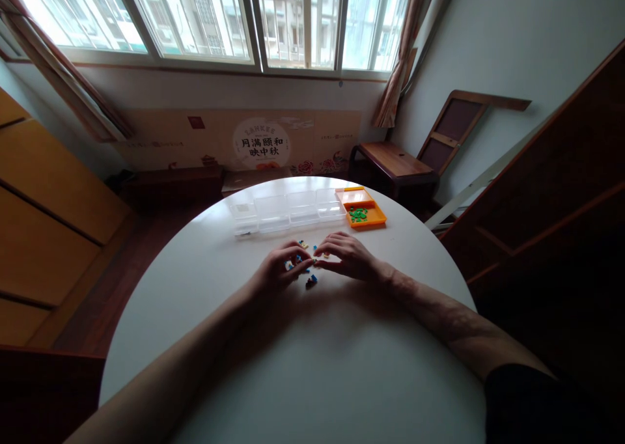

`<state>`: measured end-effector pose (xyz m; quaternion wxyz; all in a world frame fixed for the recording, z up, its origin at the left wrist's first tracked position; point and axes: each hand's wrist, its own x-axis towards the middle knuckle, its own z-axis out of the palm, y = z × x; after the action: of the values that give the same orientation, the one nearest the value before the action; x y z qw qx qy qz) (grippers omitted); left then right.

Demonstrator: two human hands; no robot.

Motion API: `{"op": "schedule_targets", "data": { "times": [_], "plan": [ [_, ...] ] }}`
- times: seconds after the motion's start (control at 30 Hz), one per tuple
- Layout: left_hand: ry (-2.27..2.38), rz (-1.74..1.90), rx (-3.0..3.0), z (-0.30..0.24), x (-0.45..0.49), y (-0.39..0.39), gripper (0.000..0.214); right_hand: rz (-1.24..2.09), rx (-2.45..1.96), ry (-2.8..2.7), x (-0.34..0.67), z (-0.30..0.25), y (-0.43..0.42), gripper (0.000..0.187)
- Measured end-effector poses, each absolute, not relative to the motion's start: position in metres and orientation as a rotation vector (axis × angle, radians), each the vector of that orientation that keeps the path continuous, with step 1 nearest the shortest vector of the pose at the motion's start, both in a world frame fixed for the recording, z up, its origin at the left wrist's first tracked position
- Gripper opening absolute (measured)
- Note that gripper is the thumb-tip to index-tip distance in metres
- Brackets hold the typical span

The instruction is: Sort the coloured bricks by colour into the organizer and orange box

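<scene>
My left hand (286, 262) is closed in a pinch, its fingertips on a tiny building brick (314, 259) that looks pale and dark. From the other side, the thumb and forefinger of my right hand (349, 255) close on the same tiny piece, and the fingertips of both hands nearly meet. Small blue, yellow and dark bricks lie around and beneath the fingers, partly hidden. Nearer to me on the table sits a blue and dark cluster of bricks (311, 280). Just beyond the hands are a few yellow and dark bricks (303, 244).
All this is on a round white table (322, 372). Toward its far side stands a clear plastic compartment box (273, 213). Right of that is an orange tray (375, 217) holding several green bricks (358, 215). A wooden chair (395, 161) is behind the table, below the windows.
</scene>
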<state>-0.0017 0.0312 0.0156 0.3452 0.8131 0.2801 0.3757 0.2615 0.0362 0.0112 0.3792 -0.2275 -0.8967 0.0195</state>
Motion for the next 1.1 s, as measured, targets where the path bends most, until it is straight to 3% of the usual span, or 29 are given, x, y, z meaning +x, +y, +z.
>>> {"op": "schedule_targets", "data": {
  "times": [0.27,0.47,0.7,1.1],
  "plan": [
    [0.813,1.094,2.268,0.015,-0.006,0.036,0.021,0.12,-0.625,-2.221,0.265,0.011,0.038,0.002],
    [0.944,1.047,2.566,0.013,-0.022,0.045,0.01,0.11,-1.069,-1.687,0.302,0.006,0.062,0.012],
    [0.865,1.045,2.571,0.006,-0.024,0.052,0.012,0.17,-1.442,-1.388,0.348,-0.014,0.09,0.023],
    [1.028,0.931,2.612,0.008,-0.016,0.043,0.012,0.094,-1.231,-1.717,0.319,-0.011,0.078,0.013]
  ]
}}
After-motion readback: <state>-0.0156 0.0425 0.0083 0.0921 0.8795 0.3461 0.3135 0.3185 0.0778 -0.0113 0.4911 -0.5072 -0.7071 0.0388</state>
